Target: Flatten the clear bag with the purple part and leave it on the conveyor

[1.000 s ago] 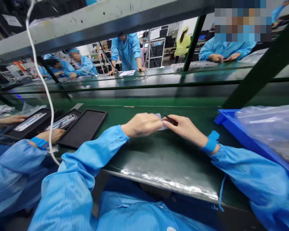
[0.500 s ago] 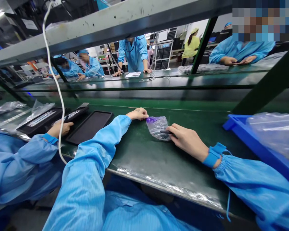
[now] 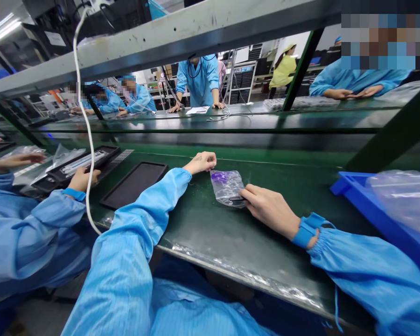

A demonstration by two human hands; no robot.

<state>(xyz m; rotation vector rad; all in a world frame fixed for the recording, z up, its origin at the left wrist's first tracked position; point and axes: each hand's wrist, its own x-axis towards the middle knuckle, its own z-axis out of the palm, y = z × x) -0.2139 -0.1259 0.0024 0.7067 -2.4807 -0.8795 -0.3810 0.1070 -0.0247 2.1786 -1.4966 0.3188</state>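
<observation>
A small clear plastic bag (image 3: 227, 186) with a purple patch at its far left corner lies on the green bench. Fingers pinched together, my left hand (image 3: 201, 162) is at that corner; what they hold, if anything, is too small to make out. My right hand (image 3: 269, 205) is closed on a slim black tool (image 3: 236, 199) over the bag's near right corner. The tool's exact kind is unclear, and my fingers hide part of it.
Left of my arm lies a black tray (image 3: 135, 184). A co-worker's hand (image 3: 82, 178) is beside a black case (image 3: 84, 163). A white cable (image 3: 85, 112) hangs in front. On the right, a blue bin (image 3: 367, 200) holds plastic bags (image 3: 406, 196). Several people sit or stand across the bench.
My left fingertips have risen slightly from the bag's corner. My right hand has shifted slightly left, and the black tool sits lower over the bag. The co-worker has moved the black case.
</observation>
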